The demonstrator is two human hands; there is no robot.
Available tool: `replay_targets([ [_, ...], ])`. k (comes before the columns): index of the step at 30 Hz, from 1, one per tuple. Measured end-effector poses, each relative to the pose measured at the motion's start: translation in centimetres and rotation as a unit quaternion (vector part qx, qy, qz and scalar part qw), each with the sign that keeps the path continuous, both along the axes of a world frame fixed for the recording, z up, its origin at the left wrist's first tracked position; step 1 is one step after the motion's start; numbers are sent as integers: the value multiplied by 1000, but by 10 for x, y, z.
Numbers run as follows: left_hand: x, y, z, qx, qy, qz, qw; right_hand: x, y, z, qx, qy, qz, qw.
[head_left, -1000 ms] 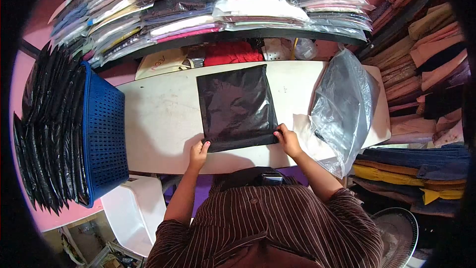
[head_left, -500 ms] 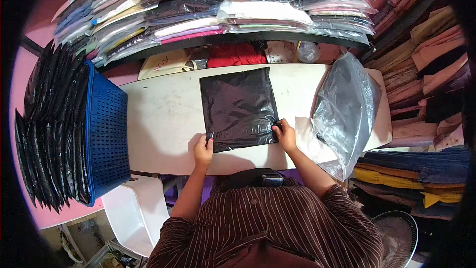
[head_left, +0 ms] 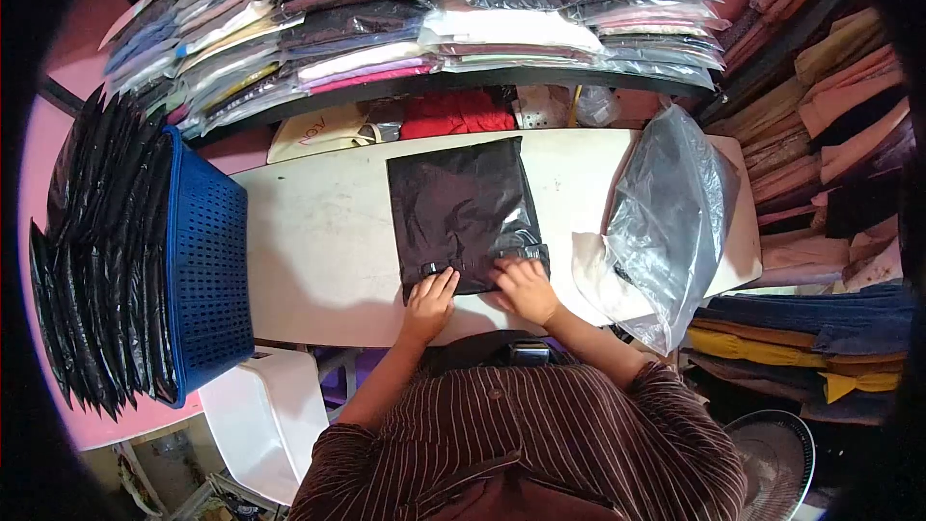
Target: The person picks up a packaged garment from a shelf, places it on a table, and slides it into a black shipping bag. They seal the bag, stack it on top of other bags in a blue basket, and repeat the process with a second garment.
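Note:
A black plastic mailing bag point(head_left: 461, 198) lies flat on the white table point(head_left: 318, 222), its near edge folded over into a flap. My left hand point(head_left: 431, 307) rests on the near left corner of the bag, fingers stretched out over the folded strip. On the near right part, my right hand point(head_left: 524, 287) presses down with its fingers spread, slightly blurred. Neither hand is wrapped around anything. To the right of the bag sits a large clear plastic bag point(head_left: 670, 212) with something dark inside.
A blue basket point(head_left: 210, 260) packed with black plastic parcels point(head_left: 101, 251) stands at the left. Bagged clothes point(head_left: 357, 24) fill a shelf above the table's far edge. Folded garments point(head_left: 810, 338) are stacked at the right, near a fan point(head_left: 772, 463). A white chair point(head_left: 275, 415) is below.
Both hands have let go of the bag's side edges and moved inward onto its near end. That end is now folded over, and my palms face down on it.

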State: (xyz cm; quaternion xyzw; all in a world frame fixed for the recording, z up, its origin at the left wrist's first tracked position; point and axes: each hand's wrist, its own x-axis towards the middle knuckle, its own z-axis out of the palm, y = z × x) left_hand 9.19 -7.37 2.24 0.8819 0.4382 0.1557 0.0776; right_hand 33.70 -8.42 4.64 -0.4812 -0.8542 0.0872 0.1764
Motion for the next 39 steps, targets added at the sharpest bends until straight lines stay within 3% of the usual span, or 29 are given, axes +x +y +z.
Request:
replay_targets([
  [6,-15,1,-15,-48,33,32,998,15,-5,-30,29,-79,-5,996],
  [9,-24,-1,-14,-3,22,50,998,26,-5,-30,6,-117,-41,992],
  [15,-37,-2,-26,105,73,51,991,23,-2,-24,-8,-59,-51,997],
  [18,-38,-1,-26,85,74,59,992,26,1,-38,-2,-97,-50,994],
  [23,-35,5,-43,106,51,60,991,32,9,-24,-1,-37,-7,999],
  [28,-27,21,-3,4,53,67,996,33,15,-25,27,-36,15,999],
  [30,-24,29,17,-111,95,64,987,36,17,-23,57,-51,17,997],
  [35,-28,25,56,-88,84,62,991,46,25,-36,127,-42,20,991],
  [39,-50,32,92,-48,70,67,994,36,39,15,79,63,12,995],
])
